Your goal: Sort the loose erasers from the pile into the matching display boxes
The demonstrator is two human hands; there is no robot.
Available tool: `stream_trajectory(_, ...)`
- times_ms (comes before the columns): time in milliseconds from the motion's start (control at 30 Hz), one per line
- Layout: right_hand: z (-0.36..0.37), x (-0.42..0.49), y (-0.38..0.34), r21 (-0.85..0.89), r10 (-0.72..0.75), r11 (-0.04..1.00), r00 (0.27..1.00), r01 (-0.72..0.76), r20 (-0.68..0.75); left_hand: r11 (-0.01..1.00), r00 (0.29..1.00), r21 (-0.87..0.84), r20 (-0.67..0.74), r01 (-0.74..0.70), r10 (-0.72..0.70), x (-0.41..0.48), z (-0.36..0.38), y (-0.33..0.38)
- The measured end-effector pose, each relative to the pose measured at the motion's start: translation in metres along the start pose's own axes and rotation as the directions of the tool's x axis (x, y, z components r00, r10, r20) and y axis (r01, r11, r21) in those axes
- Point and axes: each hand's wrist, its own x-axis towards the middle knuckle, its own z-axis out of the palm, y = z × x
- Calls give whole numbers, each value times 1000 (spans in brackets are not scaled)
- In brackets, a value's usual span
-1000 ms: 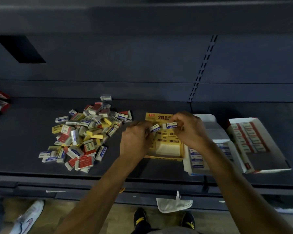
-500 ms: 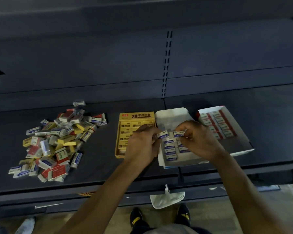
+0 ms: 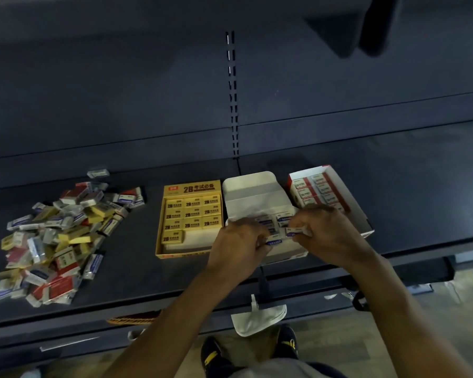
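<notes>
A pile of loose erasers [image 3: 58,238] in yellow, red and blue-white wrappers lies at the left of the dark shelf. Three display boxes stand in a row: a yellow box [image 3: 189,219] of yellow erasers, a white box [image 3: 253,197] with blue-white erasers, and a red-and-white box [image 3: 339,197] of red ones. Both hands are low over the white box. My left hand [image 3: 236,248] pinches a blue-white eraser [image 3: 274,241] at its fingertips. My right hand [image 3: 328,236] pinches another blue-white eraser [image 3: 294,231]. The hands hide the front rows of the white box.
The dark shelf [image 3: 137,268] has a back wall with a slotted upright [image 3: 233,94]. One eraser [image 3: 98,173] lies apart behind the pile. Below the shelf edge hangs a white cloth [image 3: 258,319]; my shoes [image 3: 213,356] stand on the floor.
Both hands moved from over the yellow box to the white box, each carrying a blue-white eraser, and have lowered into it. The view shifted right.
</notes>
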Motion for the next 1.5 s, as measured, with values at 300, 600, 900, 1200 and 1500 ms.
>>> stream_trajectory(300, 3, -3, -2, -204, -32, 978, 996, 50, 89, 995, 996, 95, 84, 33, -41, 1, 11, 10)
stream_trajectory(600, 2, 4, -12, -290, 5, 956, 987, 42, 159, 981, 991, 170, 80, 92, -106, 1, 11, 11)
stream_trajectory(900, 4, 7, -9, -257, -61, 961, 985, 102, 160, 982, 990, 145, 64, 118, -128, 0, 10, 10)
stream_trajectory(1200, 8, 13, -6, -250, -37, 964, 979, 87, 198, 986, 990, 126, 67, 111, -120, 1, 12, 8)
stream_trajectory(1500, 8, 18, -9, -229, -67, 968, 982, 107, 176, 999, 999, -20, -7, 43, -43, 1, 5, -1)
